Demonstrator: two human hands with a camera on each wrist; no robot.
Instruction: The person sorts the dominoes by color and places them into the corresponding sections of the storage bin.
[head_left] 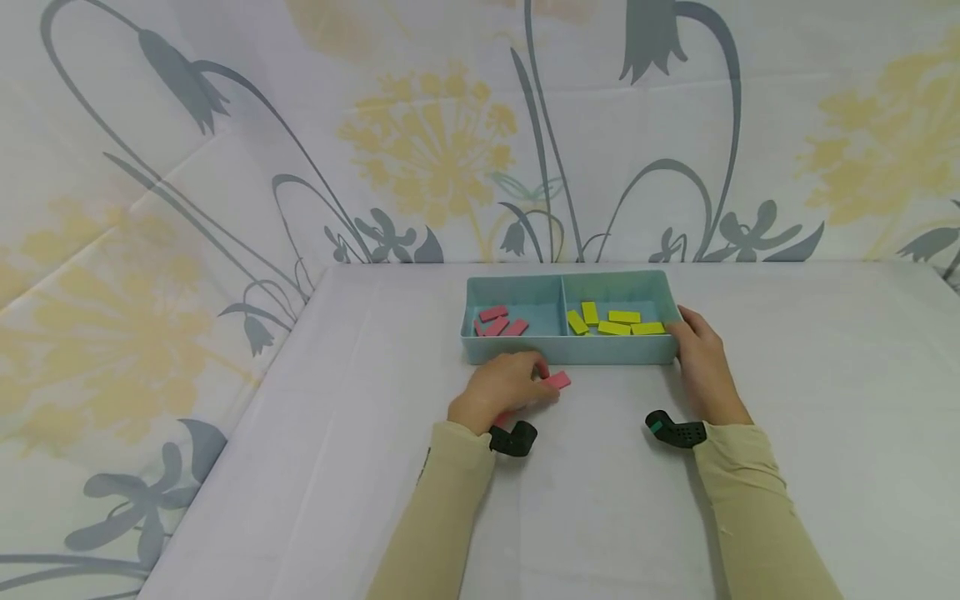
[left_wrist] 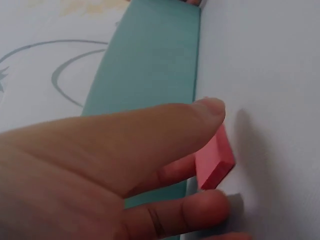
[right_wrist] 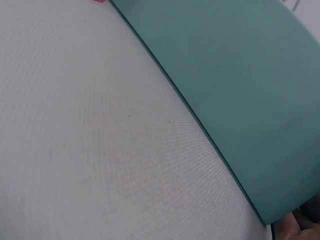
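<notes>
A left hand (left_wrist: 100,175) seen close up pinches a small pink block (left_wrist: 216,157) between thumb and fingers, just above a white cloth (left_wrist: 270,75). Behind it runs the teal outer wall of a tray (left_wrist: 150,65).

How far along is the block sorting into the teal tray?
Done: three pink blocks lie in the left compartment of the teal two-compartment tray, five yellow blocks in the right. In hand: the left hand pinches a pink rectangular block on the white table; the right hand holds the tray's right end. Left: that block.
</notes>
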